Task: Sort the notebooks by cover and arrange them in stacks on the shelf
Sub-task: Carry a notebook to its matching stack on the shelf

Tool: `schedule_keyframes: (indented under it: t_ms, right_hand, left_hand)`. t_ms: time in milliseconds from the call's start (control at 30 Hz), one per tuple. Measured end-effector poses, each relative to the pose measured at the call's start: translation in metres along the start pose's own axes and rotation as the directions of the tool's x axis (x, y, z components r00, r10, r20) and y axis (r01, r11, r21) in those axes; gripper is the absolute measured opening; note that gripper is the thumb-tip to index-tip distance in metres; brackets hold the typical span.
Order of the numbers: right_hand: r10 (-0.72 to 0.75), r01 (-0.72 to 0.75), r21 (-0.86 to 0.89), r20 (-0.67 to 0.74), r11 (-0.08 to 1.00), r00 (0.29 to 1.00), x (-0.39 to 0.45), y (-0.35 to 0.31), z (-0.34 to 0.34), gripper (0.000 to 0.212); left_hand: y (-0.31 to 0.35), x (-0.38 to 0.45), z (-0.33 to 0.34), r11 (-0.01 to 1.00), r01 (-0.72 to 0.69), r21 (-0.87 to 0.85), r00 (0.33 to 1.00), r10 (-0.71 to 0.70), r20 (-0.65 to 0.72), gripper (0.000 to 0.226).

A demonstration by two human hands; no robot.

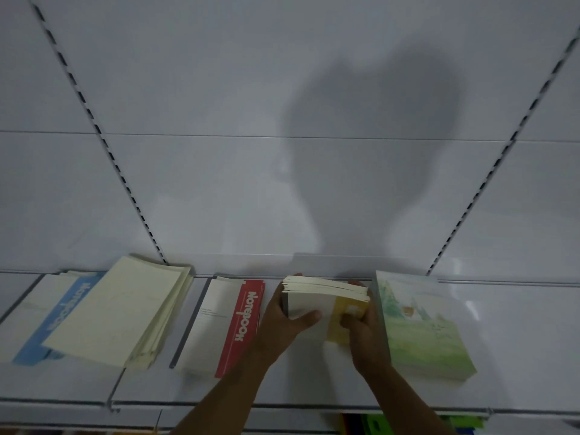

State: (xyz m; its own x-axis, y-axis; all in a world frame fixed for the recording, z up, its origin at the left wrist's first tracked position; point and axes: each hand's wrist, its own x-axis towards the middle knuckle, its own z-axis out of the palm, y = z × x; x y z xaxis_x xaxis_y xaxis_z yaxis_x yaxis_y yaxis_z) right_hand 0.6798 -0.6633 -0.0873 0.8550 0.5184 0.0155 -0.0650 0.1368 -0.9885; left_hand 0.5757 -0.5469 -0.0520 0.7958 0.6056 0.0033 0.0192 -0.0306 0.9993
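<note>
Smooth white shelf (pixel 518 324) with a glossy sheen, likely painted metal; the back panel (pixel 219 89) looks the same. Paper notebooks: a red-banded stack (pixel 248 324) and a blue-banded stack (pixel 67 309) with smooth covers, a matt cream stack (pixel 119 309), a yellow-banded stack (pixel 326 296) showing rough page edges, and a soft watercolour-green cover (pixel 420 334).

From my feed, the left hand (pixel 284 321) and right hand (pixel 364 328) both grip a yellow-banded notebook stack (pixel 326 301) tilted up off the white shelf (pixel 518 356). It's between the red Notebook stack (pixel 219 324) and the green landscape stack (pixel 420 324). Cream notebooks (pixel 122 309) lie skewed over the blue stack (pixel 40 315) at left.
</note>
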Motion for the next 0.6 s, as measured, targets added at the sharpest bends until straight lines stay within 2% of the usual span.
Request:
schedule_keyframes:
  t_ms: [100, 200, 300, 400, 500, 600]
  right_hand:
    - [0.046, -0.045, 0.023, -0.043, 0.999, 0.998, 0.004, -0.005, 0.006, 0.046]
    - [0.071, -0.071, 0.018, 0.002, 0.997, 0.997, 0.008, -0.008, 0.005, 0.042]
    - [0.134, -0.134, -0.014, 0.029, 0.991, 0.991, 0.002, 0.002, 0.002, 0.052]
    - [0.133, -0.133, -0.056, 0.006, 0.990, 0.991, -0.005, 0.008, 0.008, 0.057]
    - [0.161, -0.162, 0.002, -0.053, 0.987, 0.985, -0.001, -0.001, 0.013, 0.035]
    - [0.156, -0.156, 0.004, -0.073, 0.988, 0.985, 0.003, -0.008, 0.014, 0.031]
  left_hand:
    - [0.002, 0.000, 0.003, 0.999, 0.037, -0.022, 0.999, -0.036, 0.015, 0.058]
    - [0.004, -0.001, 0.000, 0.999, 0.002, 0.041, 1.000, -0.003, 0.007, 0.056]
    - [-0.002, -0.007, -0.006, 0.996, -0.005, 0.087, 1.000, 0.005, -0.005, 0.057]
    - [-0.009, -0.009, -0.009, 0.995, -0.004, 0.099, 0.999, -0.001, 0.054, 0.059]
    - [-0.015, -0.003, -0.009, 0.998, 0.034, 0.048, 0.996, -0.038, 0.078, 0.060]
    - [-0.022, 0.002, -0.009, 0.999, 0.043, 0.029, 0.995, -0.046, 0.094, 0.058]
